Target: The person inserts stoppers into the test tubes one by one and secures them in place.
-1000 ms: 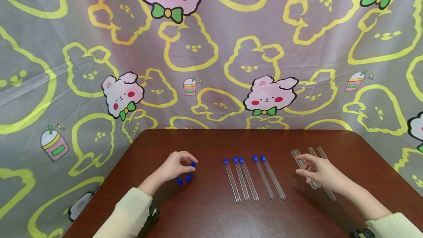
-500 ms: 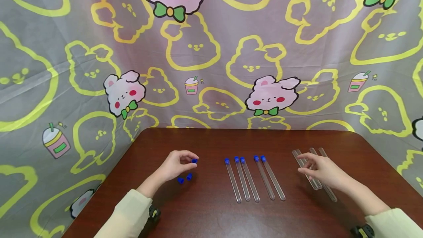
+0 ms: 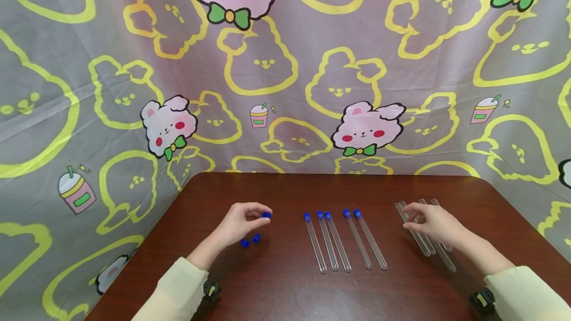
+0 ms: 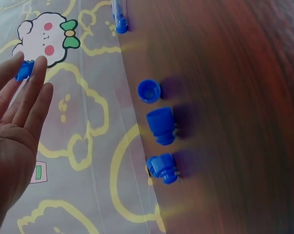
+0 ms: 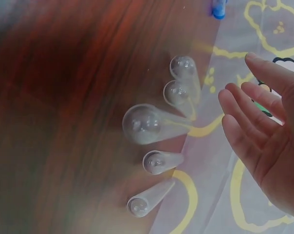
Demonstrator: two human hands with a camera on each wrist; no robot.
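Observation:
Between thumb and fingertips, my left hand (image 3: 241, 223) pinches a small blue cap (image 3: 266, 215), held above the table. The left wrist view shows this same cap (image 4: 25, 71) at the fingertips, and several loose blue caps (image 4: 149, 91) on the tabletop. My right hand (image 3: 439, 224) hovers over a group of clear uncapped test tubes (image 3: 415, 232), its fingers loosely bent and holding nothing. In the right wrist view, the rounded ends of these test tubes (image 5: 142, 124) lie apart from the hand (image 5: 268, 131). The right hand hides part of the group in the head view.
A row of several test tubes with blue caps (image 3: 314, 244) lies mid-table between the hands. The dark brown wooden table (image 3: 267, 286) ends at a patterned cloth (image 3: 294, 78) behind it and at the sides. Each wrist wears a black device (image 3: 211, 290).
My left hand has lifted the blue cap a little and carried it slightly right, away from the loose caps. The right hand stays over the uncapped test tubes with only a small shift.

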